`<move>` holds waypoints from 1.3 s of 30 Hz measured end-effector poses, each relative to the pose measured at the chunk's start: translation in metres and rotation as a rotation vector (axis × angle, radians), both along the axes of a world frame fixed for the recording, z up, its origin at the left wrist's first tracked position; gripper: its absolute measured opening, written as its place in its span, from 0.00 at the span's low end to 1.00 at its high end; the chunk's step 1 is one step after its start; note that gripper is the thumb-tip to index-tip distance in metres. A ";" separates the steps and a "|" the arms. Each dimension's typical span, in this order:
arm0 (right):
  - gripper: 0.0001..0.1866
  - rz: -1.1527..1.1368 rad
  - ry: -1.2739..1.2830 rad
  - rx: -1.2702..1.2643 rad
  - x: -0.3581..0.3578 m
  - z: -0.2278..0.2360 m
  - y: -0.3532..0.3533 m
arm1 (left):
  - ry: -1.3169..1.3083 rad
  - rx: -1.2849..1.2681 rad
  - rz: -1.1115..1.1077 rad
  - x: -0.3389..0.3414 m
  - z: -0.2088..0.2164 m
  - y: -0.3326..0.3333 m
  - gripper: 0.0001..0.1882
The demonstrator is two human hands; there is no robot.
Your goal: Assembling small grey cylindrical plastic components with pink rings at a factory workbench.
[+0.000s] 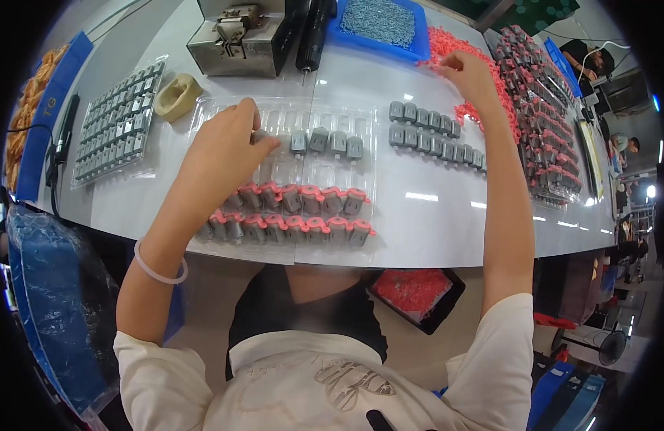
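My left hand (228, 147) is over a clear plastic tray (289, 111), its fingers curled and its thumb pointing right. A small grey block (259, 135) shows between thumb and forefinger, mostly covered by the hand. To the right of it stand several bare grey blocks (318, 139) in one row. Nearer me, two rows of grey blocks wear pink plastic caps (312, 192). Reaching far right, my right hand (467, 75) bends its fingers together at the edge of a heap of small pink plastic parts (483, 68). What its fingertips hold cannot be made out.
Two rows of grey blocks (425, 136) lie right of the tray. Behind are a blue tray of screws (424, 47), a black electric screwdriver (314, 36) and a metal box-shaped device (238, 50). A tape roll (177, 98) and another filled tray (116, 122) sit left; stacked trays (537, 115) stand right.
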State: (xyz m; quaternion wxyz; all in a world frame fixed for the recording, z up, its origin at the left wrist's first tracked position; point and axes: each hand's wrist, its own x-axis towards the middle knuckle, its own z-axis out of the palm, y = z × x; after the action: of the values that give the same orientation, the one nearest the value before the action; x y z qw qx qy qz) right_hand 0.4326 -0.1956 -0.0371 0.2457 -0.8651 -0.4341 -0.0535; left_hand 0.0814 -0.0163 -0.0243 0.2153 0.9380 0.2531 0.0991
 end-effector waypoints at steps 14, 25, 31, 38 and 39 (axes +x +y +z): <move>0.10 -0.098 0.119 0.083 -0.012 0.007 -0.005 | -0.453 -0.729 -0.017 -0.056 0.029 -0.032 0.13; 0.11 -0.153 -0.405 -0.131 0.008 0.010 -0.023 | -0.627 -1.156 0.010 -0.119 -0.004 -0.094 0.20; 0.12 -0.031 -0.150 -0.081 0.022 -0.014 0.015 | -0.754 -1.270 0.081 -0.121 -0.011 -0.113 0.21; 0.11 -0.234 -0.252 -0.159 0.016 -0.016 0.017 | -0.754 -1.468 0.077 -0.135 -0.018 -0.116 0.20; 0.11 -0.208 -0.264 -0.199 0.012 -0.016 0.020 | -0.749 -1.474 0.065 -0.136 -0.018 -0.118 0.20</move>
State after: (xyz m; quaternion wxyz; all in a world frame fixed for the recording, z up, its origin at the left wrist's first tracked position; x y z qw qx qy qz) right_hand 0.4449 -0.1760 -0.0529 0.0930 -0.9107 -0.3742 -0.1483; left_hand -0.0544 -0.1343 -0.0423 0.8424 0.4532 0.1919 0.2196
